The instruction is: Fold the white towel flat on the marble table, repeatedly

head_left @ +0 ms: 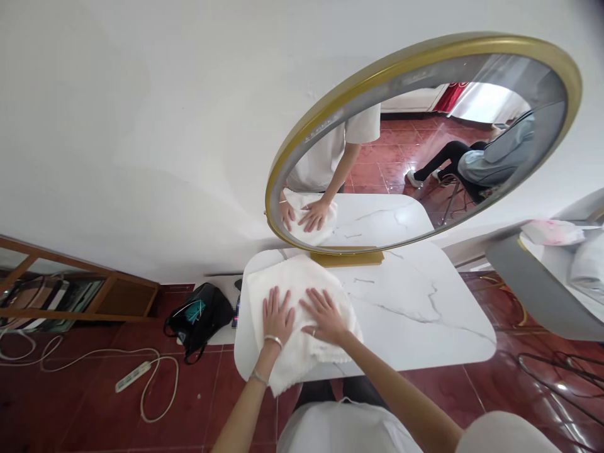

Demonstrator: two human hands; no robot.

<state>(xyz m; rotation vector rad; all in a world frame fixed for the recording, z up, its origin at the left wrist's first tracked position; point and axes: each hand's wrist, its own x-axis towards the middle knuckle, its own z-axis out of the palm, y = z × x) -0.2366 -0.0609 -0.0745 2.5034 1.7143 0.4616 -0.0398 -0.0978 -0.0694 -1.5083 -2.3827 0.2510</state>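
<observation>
A white towel (302, 277) lies spread over the left part of a white marbled table (415, 314), one corner hanging past the front edge. My left hand (277, 318) rests flat on the cloth with its fingers stretched out, bracelets at the wrist. To its right, my right hand (325, 319) also presses flat on the towel, fingers spread. Behind the towel stands an oval mirror (377, 157) with a gold frame, its gold base (349, 258) on the tabletop. Both hands and the towel show again in the glass.
A black bag (207, 321) sits left of the table, near a white power strip (132, 377) with a looping cable on red floor tiles. A wooden shelf (127, 296) lines the wall. Another table (547, 283) holding cloths stands right. The mirror reflects a seated person.
</observation>
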